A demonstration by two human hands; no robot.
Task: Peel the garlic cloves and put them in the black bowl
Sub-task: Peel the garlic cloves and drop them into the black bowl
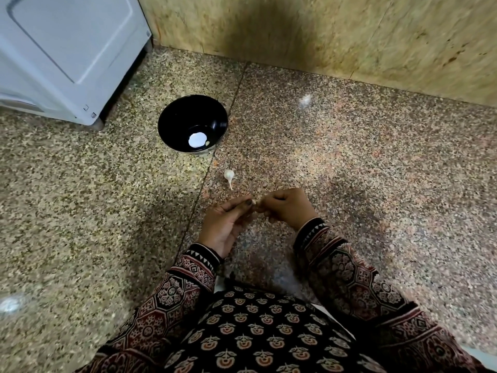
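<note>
Pinched garlic clove [257,203], black bowl [172,122] beyond

Speckled granite floor [107,211], ochre stone wall [349,30], white appliance [61,49]

Pose: left hand [226,227] palm turned up toward the camera, fingers curled inward, dark-nailed thumb [246,204] pointing to 2 o'clock. The right hand [289,208] sits just at its 2 o'clock, back upward, knuckles toward 12 o'clock, fingers folded under. The tips of both hands meet and pinch a small pale garlic clove [257,204]; only a sliver of it shows. Left forearm in a black-and-dark-red printed left sleeve [174,292] enters from 7 o'clock and runs toward 1 o'clock. Right forearm in a matching right sleeve [349,278] enters from 4 o'clock and runs toward 10 o'clock. Both cuffs are black with a row of white triangles.
</note>
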